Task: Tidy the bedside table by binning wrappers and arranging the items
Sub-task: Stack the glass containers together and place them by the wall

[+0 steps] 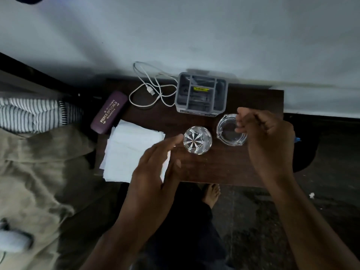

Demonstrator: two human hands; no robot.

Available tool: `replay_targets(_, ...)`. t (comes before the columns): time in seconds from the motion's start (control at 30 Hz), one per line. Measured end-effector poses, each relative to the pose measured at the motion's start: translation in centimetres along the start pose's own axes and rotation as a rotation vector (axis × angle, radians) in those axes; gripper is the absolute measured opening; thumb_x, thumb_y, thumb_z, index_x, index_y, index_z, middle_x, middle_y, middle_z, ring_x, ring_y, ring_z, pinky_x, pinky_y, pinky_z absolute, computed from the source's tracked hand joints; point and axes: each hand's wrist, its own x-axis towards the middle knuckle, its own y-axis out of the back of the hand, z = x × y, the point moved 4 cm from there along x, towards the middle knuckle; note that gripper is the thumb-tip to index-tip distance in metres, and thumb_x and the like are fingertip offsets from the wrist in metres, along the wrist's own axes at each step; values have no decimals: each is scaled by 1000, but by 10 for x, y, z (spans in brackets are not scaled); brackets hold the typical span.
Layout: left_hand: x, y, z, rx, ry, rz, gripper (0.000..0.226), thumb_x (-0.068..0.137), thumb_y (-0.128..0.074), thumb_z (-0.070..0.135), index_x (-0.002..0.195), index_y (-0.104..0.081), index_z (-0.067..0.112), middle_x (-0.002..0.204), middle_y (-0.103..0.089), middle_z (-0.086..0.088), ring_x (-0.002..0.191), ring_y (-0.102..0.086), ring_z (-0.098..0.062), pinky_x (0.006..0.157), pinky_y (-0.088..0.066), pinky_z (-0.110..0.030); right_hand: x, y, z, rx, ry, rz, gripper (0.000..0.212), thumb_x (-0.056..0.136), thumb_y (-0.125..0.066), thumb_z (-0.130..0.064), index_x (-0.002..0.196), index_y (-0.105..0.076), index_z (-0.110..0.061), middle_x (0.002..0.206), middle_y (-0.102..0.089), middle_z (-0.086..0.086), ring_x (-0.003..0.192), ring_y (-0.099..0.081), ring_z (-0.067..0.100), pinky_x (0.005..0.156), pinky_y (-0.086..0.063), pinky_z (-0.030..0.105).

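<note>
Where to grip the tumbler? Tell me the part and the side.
Grip the tumbler round its side wall, coming from the left, where the left hand is close. It stands upright with an open mouth and clear table in front; the ashtray crowds its right.

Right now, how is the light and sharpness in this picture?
Head view: dim overall, floor nearly black; the wall is the brightest area; both hands are slightly motion-blurred, the right hand most at its fingertips; the glass tumbler shows sharp glints; wide-angle bending curves the table edges.
</note>
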Motion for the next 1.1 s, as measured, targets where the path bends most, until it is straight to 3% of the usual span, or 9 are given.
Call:
replay_targets(0.1,24,3,-16,-374,232,61,36,93,-58,28,128,-63,35,130,-67,20,121,-61,-2,101,-48,-28,13,-5,9,22,-92,7,32,97,-52,-59,83,-72,-39,80,-77,-10,71,-75,6,76,-63,45)
replay_targets(0.2,68,0,-32,-618,392,58,31,97,-59,22,127,-64,26,131,-68,6,124,-61,-10,111,-45,-43,47,-15,24,42,-210,-44,33,99,-55,-50,79,-72,-30,82,-76,-1,69,-73,12,81,-62,53)
replay_targets(0.4,137,-18,-41,-458,486,-15,70,79,-52,41,145,-51,18,148,-55,5,136,-47,-7,121,-31,-37,94,-39,35,60,-245,-137,24,96,-64,-37,75,-72,-28,78,-74,0,62,-70,6,76,-65,47)
replay_targets(0.5,142,-32,-43,-513,496,-81,58,82,-51,43,136,-60,23,142,-59,9,134,-48,-7,122,-28,-39,93,-57,42,-36,-225,-227,30,100,-56,-34,91,-77,-15,92,-78,15,85,-76,29,84,-60,55)
replay_targets(0.57,138,-40,-43,-499,470,-130,51,85,-50,41,131,-64,24,135,-64,10,130,-53,-6,120,-31,-39,91,-62,43,-90,-161,-239,30,102,-53,-32,108,-75,-13,99,-79,12,94,-75,27,90,-58,54)
replay_targets(0.63,134,-45,-46,-497,462,-111,57,88,-52,38,141,-56,18,141,-62,6,133,-52,-7,120,-32,-37,91,-63,43,-115,-95,-202,24,100,-58,-24,117,-73,-16,106,-79,8,100,-73,16,95,-58,47)
replay_targets(0.8,131,-42,-48,-480,480,-107,61,92,-53,36,147,-48,12,153,-50,-2,144,-43,-15,123,-28,-40,91,-66,48,-124,-28,-167,40,90,-66,-4,128,-66,-19,120,-72,-1,100,-54,-18,95,-46,7)
replay_targets(1.03,132,-24,-58,-466,498,-90,67,85,-52,44,143,-51,11,154,-45,-13,146,-37,-29,123,-27,-48,93,-89,43,-129,-17,-227,45,90,-67,0,133,-61,-10,131,-66,9,119,-63,10,106,-51,31)
replay_targets(1.1,133,-21,-63,-480,504,-91,67,85,-53,44,144,-51,13,152,-51,-3,142,-45,-18,122,-29,-42,94,-93,41,-135,-4,-243,45,90,-68,0,134,-61,-10,132,-65,9,121,-63,13,106,-51,32)
